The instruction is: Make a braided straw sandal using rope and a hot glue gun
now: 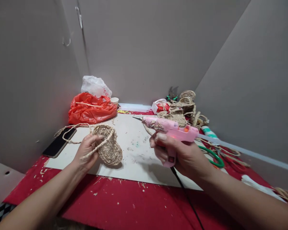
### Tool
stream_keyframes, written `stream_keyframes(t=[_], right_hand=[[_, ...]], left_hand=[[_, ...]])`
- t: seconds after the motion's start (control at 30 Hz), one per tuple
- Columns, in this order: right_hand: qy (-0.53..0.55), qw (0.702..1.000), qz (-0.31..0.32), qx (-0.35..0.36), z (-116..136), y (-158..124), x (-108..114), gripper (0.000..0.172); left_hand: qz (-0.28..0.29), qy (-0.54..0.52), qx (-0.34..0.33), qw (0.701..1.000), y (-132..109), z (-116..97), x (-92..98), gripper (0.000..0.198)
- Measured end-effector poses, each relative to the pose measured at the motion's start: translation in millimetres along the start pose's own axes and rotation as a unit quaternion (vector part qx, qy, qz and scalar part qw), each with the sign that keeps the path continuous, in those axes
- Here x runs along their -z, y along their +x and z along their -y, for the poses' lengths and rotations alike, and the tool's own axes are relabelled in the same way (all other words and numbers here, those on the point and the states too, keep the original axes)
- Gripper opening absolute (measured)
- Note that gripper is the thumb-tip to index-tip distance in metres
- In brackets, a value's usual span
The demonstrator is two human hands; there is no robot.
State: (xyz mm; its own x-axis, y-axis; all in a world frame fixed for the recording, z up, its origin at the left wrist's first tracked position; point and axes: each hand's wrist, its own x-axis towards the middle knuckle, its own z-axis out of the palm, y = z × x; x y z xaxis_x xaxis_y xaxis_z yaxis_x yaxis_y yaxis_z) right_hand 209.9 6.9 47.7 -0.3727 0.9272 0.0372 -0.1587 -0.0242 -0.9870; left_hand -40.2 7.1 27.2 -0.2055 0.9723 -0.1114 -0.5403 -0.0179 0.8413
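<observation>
My left hand [87, 150] is closed on a small woven straw slipper [109, 145], holding it tilted just above a white board [134, 153]. A loose straw cord [72, 127] trails from the slipper to the left. My right hand [177, 155] grips a pink glue gun [170, 127] by its handle. Its metal nozzle points left toward the slipper, a short gap away. A black cable [186, 195] runs down from the gun's handle.
A black phone [59, 142] lies at the board's left edge. An orange plastic bag [91, 108], a white bag [94, 84] and a paper cup [114, 100] sit at the back left. Straw rope and woven pieces [186, 107] pile at the back right, green-handled scissors [213, 156] nearer. Walls close in on three sides.
</observation>
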Motion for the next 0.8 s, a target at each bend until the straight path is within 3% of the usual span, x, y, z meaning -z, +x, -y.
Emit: stream_keyframes(t=[0.13,0.3,0.43,0.57,0.8], right_hand=[[-0.102,0.994,0.034,0.014,-10,1,-9,0.036],[-0.227,0.966,0.059,0.109,-18,1,-14,0.029],[-0.253,0.957,0.08,0.12,-16,1,-14,0.025],[-0.259,0.956,0.087,0.108,-18,0,-16,0.022],[-0.302,0.94,0.082,0.137,-21,-1,-17,0.017]], left_hand=[[0.026,-0.004,0.011,1.0,-3,7,-1.5,0.017],[0.062,0.055,0.025,0.996,-8,13,-1.8,0.028],[0.073,0.086,0.026,0.993,-11,12,-1.4,0.03],[0.097,0.126,-0.019,0.987,-13,9,-3.3,0.032],[0.084,0.163,-0.046,0.982,-15,8,-3.4,0.017]])
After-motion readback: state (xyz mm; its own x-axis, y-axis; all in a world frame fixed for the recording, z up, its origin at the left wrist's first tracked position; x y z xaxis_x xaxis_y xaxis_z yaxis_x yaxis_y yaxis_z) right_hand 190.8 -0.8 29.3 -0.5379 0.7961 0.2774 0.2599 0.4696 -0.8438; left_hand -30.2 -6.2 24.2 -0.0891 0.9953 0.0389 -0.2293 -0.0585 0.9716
